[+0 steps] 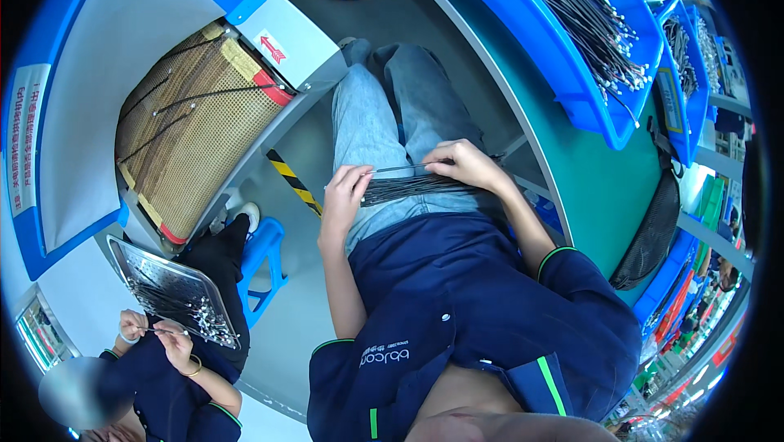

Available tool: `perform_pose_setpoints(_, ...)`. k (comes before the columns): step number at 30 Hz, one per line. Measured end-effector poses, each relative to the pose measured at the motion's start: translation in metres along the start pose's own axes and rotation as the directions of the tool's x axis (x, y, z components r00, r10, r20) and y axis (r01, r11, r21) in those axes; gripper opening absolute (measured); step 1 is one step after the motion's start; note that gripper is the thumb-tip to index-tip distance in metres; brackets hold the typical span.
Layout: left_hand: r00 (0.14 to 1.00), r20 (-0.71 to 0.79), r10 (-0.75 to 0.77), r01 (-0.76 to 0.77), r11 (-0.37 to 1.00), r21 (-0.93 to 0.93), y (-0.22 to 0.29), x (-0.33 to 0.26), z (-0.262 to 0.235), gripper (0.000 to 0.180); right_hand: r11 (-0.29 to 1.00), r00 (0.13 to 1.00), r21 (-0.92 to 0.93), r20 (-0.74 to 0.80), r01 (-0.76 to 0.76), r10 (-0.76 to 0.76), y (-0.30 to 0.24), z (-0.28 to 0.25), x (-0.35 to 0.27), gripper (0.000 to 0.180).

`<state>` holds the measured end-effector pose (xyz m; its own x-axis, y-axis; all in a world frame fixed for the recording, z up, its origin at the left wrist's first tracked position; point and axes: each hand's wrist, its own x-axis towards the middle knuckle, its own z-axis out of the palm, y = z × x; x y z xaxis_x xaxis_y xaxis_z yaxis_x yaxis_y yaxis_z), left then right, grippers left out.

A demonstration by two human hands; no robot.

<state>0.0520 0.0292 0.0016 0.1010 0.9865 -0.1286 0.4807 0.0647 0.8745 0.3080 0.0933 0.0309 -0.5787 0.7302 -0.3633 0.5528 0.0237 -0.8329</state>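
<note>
A bundle of thin black cables (408, 189) lies across my lap, over light blue jeans. My left hand (347, 189) pinches one end of a single thin cable (400, 169) lifted just above the bundle. My right hand (464, 162) grips the other end of that cable, with its heel resting on the bundle. The cable runs roughly level between the two hands.
A conveyor with a tan mesh belt (192, 127) carrying a few cables stands on my left. Blue bins (588, 99) full of cables sit on the green table (596, 180) to my right. At lower left another person's hands (155, 332) work beside a metal tray (175, 287) of cables.
</note>
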Motion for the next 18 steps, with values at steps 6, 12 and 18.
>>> perform_pose_setpoints(6,0.997,0.065,0.046,-0.047,0.999,0.021,0.013,0.006,-0.001,0.013,0.976,0.983,-0.143,-0.052,0.166,-0.175,-0.019,0.002,0.009,0.027)
perform_pose_setpoints(12,0.989,0.043,0.143,-0.146,0.988,0.054,0.025,0.012,0.004,0.015,0.898,0.909,-0.231,-0.1,0.374,-0.404,-0.035,0.014,0.024,0.016)
perform_pose_setpoints(18,0.98,-0.031,0.196,-0.192,0.975,0.112,0.036,0.012,0.001,0.014,0.921,0.913,-0.121,-0.134,0.371,-0.385,-0.034,0.014,0.026,0.013)
